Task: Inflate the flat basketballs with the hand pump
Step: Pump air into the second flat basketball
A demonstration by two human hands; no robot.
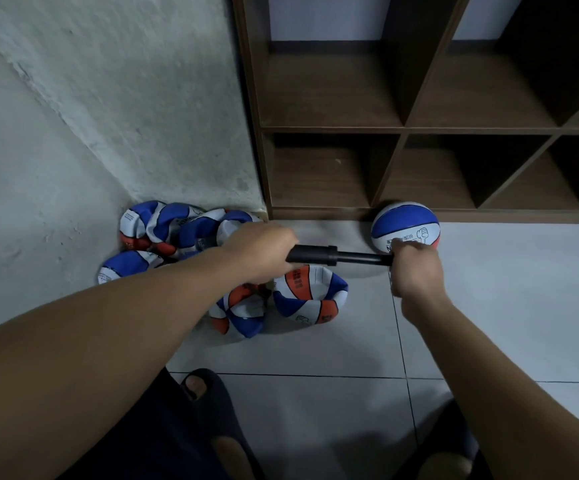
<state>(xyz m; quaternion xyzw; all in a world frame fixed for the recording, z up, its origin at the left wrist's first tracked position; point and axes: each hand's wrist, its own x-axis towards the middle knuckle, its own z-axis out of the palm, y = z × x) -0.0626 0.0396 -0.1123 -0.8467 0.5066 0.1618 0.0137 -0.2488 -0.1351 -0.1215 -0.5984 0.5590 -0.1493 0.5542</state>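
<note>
1. The hand pump lies level between both hands, above the floor; the left hand has its fingers curled round the thick black end, and the right hand has its fingers wrapped round the thin end
2. A length of the slimmer tube shows between the two fists, so the pump looks partly drawn out
3. The round basketball sits on the floor against the foot of the wooden shelf unit, just beyond the right hand; whether the pump's needle is in its valve is hidden by that hand
4. The flat basketballs lie crumpled in a heap in the corner by the wall, some under and behind the left forearm
5. My reading: this is the pumping step on the round ball, or the end of it, since it already looks full
6. The next move likely calls for a straight push along the pump's axis, both hands steady so the needle does not bend, then a firmness check before taking a flat ball from the heap
</note>
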